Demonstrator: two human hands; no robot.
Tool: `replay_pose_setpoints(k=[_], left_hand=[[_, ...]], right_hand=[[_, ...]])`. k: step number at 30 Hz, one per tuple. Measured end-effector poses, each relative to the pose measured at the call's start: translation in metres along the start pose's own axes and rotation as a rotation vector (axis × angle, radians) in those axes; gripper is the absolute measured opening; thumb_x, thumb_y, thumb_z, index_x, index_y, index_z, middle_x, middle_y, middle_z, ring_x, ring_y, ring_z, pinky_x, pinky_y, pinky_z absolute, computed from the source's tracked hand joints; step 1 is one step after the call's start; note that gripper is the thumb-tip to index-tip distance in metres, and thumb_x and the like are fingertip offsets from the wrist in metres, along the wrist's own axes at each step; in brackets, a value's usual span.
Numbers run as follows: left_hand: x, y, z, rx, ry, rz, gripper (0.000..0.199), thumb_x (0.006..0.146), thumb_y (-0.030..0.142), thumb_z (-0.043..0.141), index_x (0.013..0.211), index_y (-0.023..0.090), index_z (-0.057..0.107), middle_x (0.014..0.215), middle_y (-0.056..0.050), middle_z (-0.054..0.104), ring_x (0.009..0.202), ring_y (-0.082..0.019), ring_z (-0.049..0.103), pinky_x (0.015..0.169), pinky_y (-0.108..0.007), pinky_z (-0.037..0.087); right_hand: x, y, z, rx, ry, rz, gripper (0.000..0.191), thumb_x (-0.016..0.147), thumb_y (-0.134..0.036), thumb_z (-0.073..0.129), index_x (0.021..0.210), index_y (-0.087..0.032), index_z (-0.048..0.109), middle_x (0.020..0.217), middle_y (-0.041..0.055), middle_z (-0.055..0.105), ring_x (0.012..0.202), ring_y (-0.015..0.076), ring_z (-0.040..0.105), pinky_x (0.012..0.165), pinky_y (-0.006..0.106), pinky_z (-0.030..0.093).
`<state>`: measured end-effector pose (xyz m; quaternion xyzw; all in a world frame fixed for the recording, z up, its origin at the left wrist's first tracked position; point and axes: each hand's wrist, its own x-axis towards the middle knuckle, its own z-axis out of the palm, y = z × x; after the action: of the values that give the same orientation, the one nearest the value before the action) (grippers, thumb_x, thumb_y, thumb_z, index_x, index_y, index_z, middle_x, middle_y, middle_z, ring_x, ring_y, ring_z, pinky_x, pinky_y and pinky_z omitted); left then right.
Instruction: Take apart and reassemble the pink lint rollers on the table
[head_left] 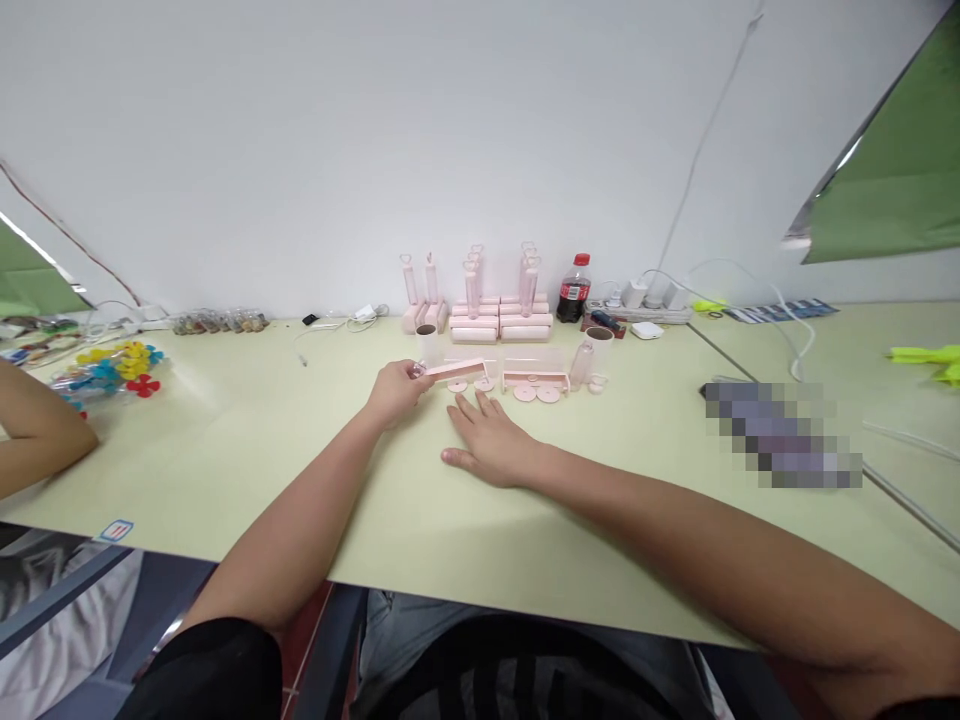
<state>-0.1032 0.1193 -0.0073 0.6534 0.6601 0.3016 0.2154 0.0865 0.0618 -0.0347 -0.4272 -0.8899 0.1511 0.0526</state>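
My left hand [397,392] is closed on the left end of a narrow pink plastic frame [461,369], tilted slightly above the table. Something clear and shiny shows at its fingertips, too small to name. My right hand [491,440] lies with fingers spread, its fingertips close to two pink discs [457,385]. To its right is a second pink frame [535,380] with a clear cover [534,358] behind it and two more pink discs [548,394] in front. White rolls with brown cores, one on the left [427,345] and one on the right [598,346], stand at either side.
Several pink rollers with upright clear handles [500,325] stand by the wall. Beside them are a cola bottle [574,290] and a power strip [652,312]. A blurred object [780,435] lies right. Another person's arm [41,430] rests left, near bagged colourful flowers [112,370].
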Motion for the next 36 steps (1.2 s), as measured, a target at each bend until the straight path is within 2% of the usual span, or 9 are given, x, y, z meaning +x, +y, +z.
replay_pose_setpoints(k=[5,12,15,21,28,30,32,34,36], left_hand=[[0.008,-0.005,0.007,0.123,0.032,0.062,0.022,0.076,0.038,0.059,0.071,0.017,0.061,0.065,-0.002,0.063,0.060,-0.014,0.054,0.056,-0.025,0.035],[0.015,-0.007,0.016,0.275,0.010,0.099,0.015,0.076,0.030,0.057,0.072,0.018,0.064,0.070,-0.005,0.067,0.065,-0.018,0.057,0.058,-0.027,0.034],[0.018,-0.007,0.021,0.334,-0.021,0.116,0.012,0.075,0.028,0.058,0.072,0.018,0.064,0.072,-0.006,0.068,0.066,-0.020,0.059,0.058,-0.028,0.035],[0.020,-0.006,0.023,0.385,-0.042,0.216,0.016,0.079,0.033,0.057,0.083,0.021,0.067,0.079,-0.005,0.070,0.072,-0.022,0.062,0.060,-0.029,0.036],[0.021,-0.009,0.023,0.341,-0.017,0.284,0.034,0.083,0.038,0.058,0.113,0.023,0.063,0.102,-0.006,0.071,0.090,-0.024,0.063,0.070,-0.030,0.042],[0.019,-0.006,0.020,0.299,0.035,0.275,0.034,0.083,0.038,0.058,0.112,0.021,0.061,0.099,-0.006,0.070,0.086,-0.022,0.063,0.070,-0.030,0.042],[0.014,0.001,0.017,0.146,0.117,0.279,0.025,0.083,0.038,0.058,0.102,0.020,0.060,0.087,-0.003,0.068,0.076,-0.018,0.061,0.068,-0.028,0.043],[0.005,0.010,0.014,-0.139,0.167,0.303,0.020,0.086,0.040,0.055,0.088,0.020,0.057,0.075,0.000,0.062,0.067,-0.015,0.057,0.066,-0.027,0.043],[-0.009,0.020,0.015,-0.431,0.129,0.342,0.031,0.091,0.048,0.048,0.082,0.019,0.053,0.071,0.001,0.057,0.063,-0.013,0.054,0.064,-0.026,0.044]], right_hand=[[0.031,0.005,0.000,-0.017,-0.028,0.094,0.101,0.085,-0.078,0.027,0.156,-0.008,0.014,0.162,0.0205,0.002,0.144,0.0488,-0.008,0.114,0.060,-0.001],[0.010,-0.008,0.011,0.007,-0.116,-0.008,0.107,0.081,-0.083,0.027,0.156,-0.008,0.015,0.163,0.0164,-0.006,0.143,0.0475,-0.017,0.116,0.056,-0.004],[0.006,-0.015,0.012,0.021,-0.139,0.006,0.106,0.081,-0.082,0.028,0.157,-0.010,0.013,0.162,0.0131,-0.010,0.142,0.0457,-0.021,0.116,0.055,-0.006],[0.018,-0.017,0.006,0.048,-0.132,0.094,0.104,0.081,-0.081,0.030,0.156,-0.011,0.014,0.162,0.0155,-0.010,0.142,0.0449,-0.022,0.115,0.055,-0.007],[0.029,-0.017,0.009,0.077,-0.067,0.169,0.092,0.083,-0.077,0.037,0.156,-0.024,0.020,0.164,0.0129,-0.008,0.142,0.0487,-0.019,0.112,0.060,-0.005],[0.028,-0.016,0.009,0.094,-0.007,0.169,0.089,0.085,-0.069,0.044,0.156,-0.022,0.019,0.164,0.0139,-0.005,0.143,0.0479,-0.016,0.112,0.060,-0.002],[0.024,-0.016,0.008,0.134,0.101,0.138,0.087,0.086,-0.059,0.049,0.156,-0.018,0.017,0.163,0.0162,0.004,0.146,0.0442,-0.007,0.114,0.056,0.005],[0.017,-0.016,0.004,0.227,0.230,0.086,0.083,0.087,-0.052,0.051,0.154,-0.014,0.020,0.160,0.0185,0.019,0.147,0.0379,0.011,0.114,0.051,0.016],[0.008,-0.015,0.000,0.355,0.350,0.065,0.075,0.087,-0.050,0.053,0.148,-0.014,0.029,0.150,0.0187,0.039,0.137,0.0324,0.036,0.106,0.045,0.032]])
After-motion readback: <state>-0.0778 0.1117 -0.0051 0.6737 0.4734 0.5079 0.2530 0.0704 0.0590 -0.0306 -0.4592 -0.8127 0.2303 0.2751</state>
